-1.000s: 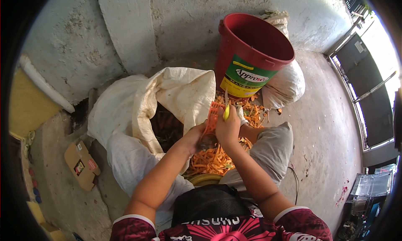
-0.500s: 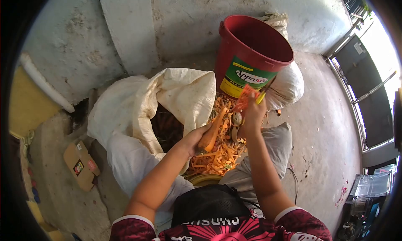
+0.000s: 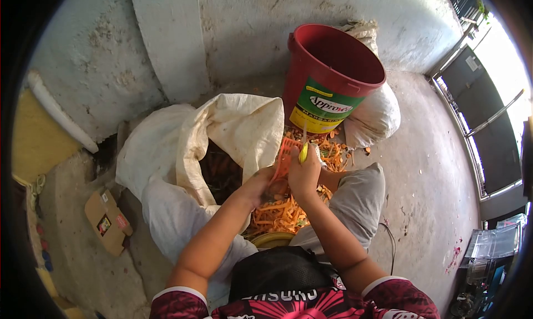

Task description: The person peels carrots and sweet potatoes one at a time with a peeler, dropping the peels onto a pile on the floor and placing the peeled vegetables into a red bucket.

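Observation:
My left hand [image 3: 257,187] is closed around the thick end of a carrot [image 3: 279,187], most of it hidden behind the hands and the tool. Pressed along that carrot is an orange peeler [image 3: 284,157], gripped in my right hand [image 3: 303,175]. The same hand also keeps a knife with a yellow handle [image 3: 303,152], its blade pointing away from me. Beneath both hands lies a heap of orange carrot peelings [image 3: 277,218], with the rim of a yellowish basin [image 3: 272,239] showing at its near edge.
An open white woven sack [image 3: 239,116] with dark contents stands beside my left knee. Beyond the peelings is a red bucket [image 3: 291,77], and a full white sack [image 3: 377,114] leans behind it. Cut cardboard [image 3: 108,222] lies on the floor at left.
My right hand has moved left and nearer to me, bringing the peeler onto the carrot. The knife now points more upright, and the carrot is more covered.

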`<state>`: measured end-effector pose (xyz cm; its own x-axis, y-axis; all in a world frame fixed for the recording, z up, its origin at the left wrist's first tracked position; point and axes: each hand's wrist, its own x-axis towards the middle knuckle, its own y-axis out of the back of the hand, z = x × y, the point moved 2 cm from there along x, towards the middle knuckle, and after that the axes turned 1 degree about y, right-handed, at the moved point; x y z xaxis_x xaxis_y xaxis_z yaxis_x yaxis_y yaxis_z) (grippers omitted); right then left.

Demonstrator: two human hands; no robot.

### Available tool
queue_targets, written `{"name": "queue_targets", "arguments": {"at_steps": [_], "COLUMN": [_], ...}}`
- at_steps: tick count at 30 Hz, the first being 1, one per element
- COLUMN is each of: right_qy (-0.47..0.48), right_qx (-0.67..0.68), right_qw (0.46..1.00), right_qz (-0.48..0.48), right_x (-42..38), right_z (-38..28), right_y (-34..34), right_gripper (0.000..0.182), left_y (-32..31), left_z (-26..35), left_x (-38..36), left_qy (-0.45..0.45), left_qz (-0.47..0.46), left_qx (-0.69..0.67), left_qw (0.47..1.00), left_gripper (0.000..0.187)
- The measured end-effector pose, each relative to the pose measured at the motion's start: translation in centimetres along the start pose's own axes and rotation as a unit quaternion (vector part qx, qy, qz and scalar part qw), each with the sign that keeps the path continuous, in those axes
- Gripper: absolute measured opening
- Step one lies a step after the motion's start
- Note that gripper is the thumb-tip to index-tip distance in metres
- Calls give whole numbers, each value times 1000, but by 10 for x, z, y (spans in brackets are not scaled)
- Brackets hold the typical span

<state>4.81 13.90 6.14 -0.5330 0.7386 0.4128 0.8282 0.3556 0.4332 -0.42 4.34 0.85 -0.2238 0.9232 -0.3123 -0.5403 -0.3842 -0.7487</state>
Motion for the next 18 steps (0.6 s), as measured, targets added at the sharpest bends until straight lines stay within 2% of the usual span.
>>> {"name": "queue_targets", "arguments": {"at_steps": [2, 3, 4, 5, 8, 9, 11, 12, 15, 16, 17, 18], "right_qy": [13, -161, -103, -15, -93, -89, -123, -139, -97, -89, -103, -71], "right_qx": [-29, 238, 112, -135, -34, -25, 182, 285, 250, 265, 206, 167], "right_qw": [997, 957, 985, 974, 977, 982, 970, 946, 963, 960, 972, 983], "right_qz": [70, 37, 82, 181, 188, 166, 102, 71, -22, -29, -36, -31], "right_x": [22, 40, 60, 71, 86, 88, 77, 67, 32, 17, 4, -4], "right_z": [28, 15, 65, 66, 76, 74, 69, 59, 67, 26, 13, 8], "right_y": [3, 17, 17, 27, 45, 49, 43, 36, 8, 10, 7, 5], "right_gripper": [18, 18, 16, 16, 17, 17, 15, 15, 11, 11, 13, 15], "left_y": [-10, -13, -13, -17, -21, -20, -8, 0, 17, 20, 18, 15], "left_z": [4, 3, 0, 0, 2, 0, -6, -8, -17, -18, -17, -15], "left_x": [-12, -17, -20, -21, -16, -14, -4, 1, 15, 17, 17, 15], "left_qy": [56, 84, 93, 81, 60, 56, 104, 128, 87, 81, 84, 87], "left_qz": [49, 75, 37, 25, 17, 20, 78, 107, 83, 69, 64, 59], "left_qx": [113, 167, 163, 163, 128, 105, 51, 27, -79, -110, -101, -94], "left_qw": [991, 979, 982, 983, 990, 993, 990, 986, 990, 988, 989, 990], "left_gripper": [32, 33, 36, 36, 36, 36, 35, 34, 32, 31, 32, 32]}}
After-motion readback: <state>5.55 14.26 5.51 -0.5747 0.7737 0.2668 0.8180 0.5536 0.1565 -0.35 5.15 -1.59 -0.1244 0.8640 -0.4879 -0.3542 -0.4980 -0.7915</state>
